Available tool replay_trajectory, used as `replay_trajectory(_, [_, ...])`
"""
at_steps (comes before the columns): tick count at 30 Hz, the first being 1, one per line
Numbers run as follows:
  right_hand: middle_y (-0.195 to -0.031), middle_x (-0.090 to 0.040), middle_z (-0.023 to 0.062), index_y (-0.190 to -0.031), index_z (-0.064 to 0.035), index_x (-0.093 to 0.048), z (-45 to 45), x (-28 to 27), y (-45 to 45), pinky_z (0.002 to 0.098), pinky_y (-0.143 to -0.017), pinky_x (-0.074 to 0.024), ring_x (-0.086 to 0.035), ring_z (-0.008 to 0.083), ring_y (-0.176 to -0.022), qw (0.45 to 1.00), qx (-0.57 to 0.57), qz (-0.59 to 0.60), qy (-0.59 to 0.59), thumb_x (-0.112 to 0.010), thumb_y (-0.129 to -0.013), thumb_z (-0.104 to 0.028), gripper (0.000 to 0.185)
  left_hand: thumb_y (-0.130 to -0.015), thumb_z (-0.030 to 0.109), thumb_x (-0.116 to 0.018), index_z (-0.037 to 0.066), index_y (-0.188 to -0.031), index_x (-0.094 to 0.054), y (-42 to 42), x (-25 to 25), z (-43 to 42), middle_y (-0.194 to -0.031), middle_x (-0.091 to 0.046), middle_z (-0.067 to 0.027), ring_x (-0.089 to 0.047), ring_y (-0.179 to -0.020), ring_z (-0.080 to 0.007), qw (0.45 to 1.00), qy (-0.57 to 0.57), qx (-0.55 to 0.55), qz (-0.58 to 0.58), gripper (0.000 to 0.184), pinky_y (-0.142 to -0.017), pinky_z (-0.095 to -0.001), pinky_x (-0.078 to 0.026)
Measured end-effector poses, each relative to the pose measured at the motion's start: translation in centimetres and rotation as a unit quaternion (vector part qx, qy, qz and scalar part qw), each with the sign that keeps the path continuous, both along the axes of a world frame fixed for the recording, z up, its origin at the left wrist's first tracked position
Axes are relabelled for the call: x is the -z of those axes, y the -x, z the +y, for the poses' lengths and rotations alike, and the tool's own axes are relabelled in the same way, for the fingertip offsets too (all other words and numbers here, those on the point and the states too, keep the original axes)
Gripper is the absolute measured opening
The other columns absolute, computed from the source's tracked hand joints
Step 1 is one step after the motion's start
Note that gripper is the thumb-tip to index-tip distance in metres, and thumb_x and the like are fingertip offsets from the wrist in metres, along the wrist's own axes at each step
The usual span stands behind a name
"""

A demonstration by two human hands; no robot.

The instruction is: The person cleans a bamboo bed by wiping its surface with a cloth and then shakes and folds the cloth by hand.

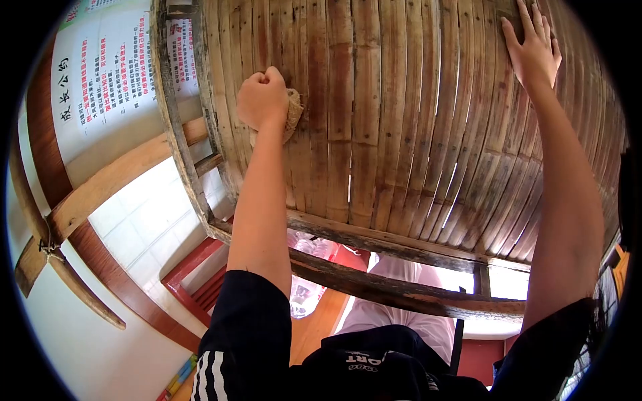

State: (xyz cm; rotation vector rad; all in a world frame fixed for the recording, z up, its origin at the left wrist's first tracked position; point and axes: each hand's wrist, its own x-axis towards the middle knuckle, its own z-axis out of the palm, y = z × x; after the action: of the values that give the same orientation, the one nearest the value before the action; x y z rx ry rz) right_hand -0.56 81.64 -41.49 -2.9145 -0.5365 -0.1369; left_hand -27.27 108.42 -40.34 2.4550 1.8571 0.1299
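A tan, rough cloth or pad (pixel 293 115) is bunched under my left hand (pixel 263 100), whose fingers are curled closed round it against the bamboo slats. My right hand (pixel 535 45) lies flat on the upper right of the slatted bamboo panel (pixel 394 100), fingers spread, holding nothing. The panel is made of narrow brown slats with nail heads, and light shows through some gaps. The underside of the cloth is hidden by my left hand.
A worn wooden frame rail (pixel 401 294) runs along the panel's near edge. Curved wooden poles (pixel 120 177) cross at the left, before a wall poster (pixel 107 73). A red slatted stool (pixel 200 274) and clear plastic bottles (pixel 304 294) are below.
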Motion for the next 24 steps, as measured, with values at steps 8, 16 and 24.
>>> replay_trajectory(8, [-0.149, -0.025, 0.008, -0.14, -0.0185, -0.034, -0.03, 0.12, 0.09, 0.0398, -0.112, -0.0119, -0.016, 0.0241, -0.139, 1.0, -0.008, 0.011, 0.004, -0.053, -0.084, -0.036, 0.062, -0.074, 0.029, -0.046, 0.007, -0.05, -0.05, 0.39, 0.51, 0.43, -0.057, -0.055, -0.0106, -0.053, -0.056, -0.0306, 1.0, -0.011, 0.006, 0.008, 0.032, -0.053, -0.0412, -0.037])
replay_trajectory(16, [-0.148, -0.025, 0.0087, -0.14, -0.0183, -0.035, -0.27, 0.51, 0.0, 0.0399, -0.111, -0.0135, -0.018, 0.0252, -0.139, 1.0, -0.014, -0.01, -0.007, -0.053, -0.084, -0.035, 0.061, -0.073, 0.03, -0.046, 0.008, -0.05, -0.051, 0.05, -0.04, 0.16, -0.056, -0.056, -0.0105, -0.053, -0.055, -0.0306, 1.0, 0.012, -0.01, 0.014, 0.032, -0.052, -0.0407, -0.038])
replay_trajectory(24, [-0.148, -0.027, 0.0099, -0.14, -0.0186, -0.035, -0.38, 0.77, -0.09, 0.0398, -0.111, -0.0141, -0.019, 0.0257, -0.138, 1.0, -0.008, -0.007, -0.002, -0.053, -0.084, -0.036, 0.061, -0.074, 0.03, -0.046, 0.008, -0.051, -0.053, -0.01, -0.21, 0.0, -0.059, -0.058, -0.0113, -0.055, -0.059, -0.0304, 1.0, 0.012, -0.009, 0.016, 0.033, -0.055, -0.0399, -0.041])
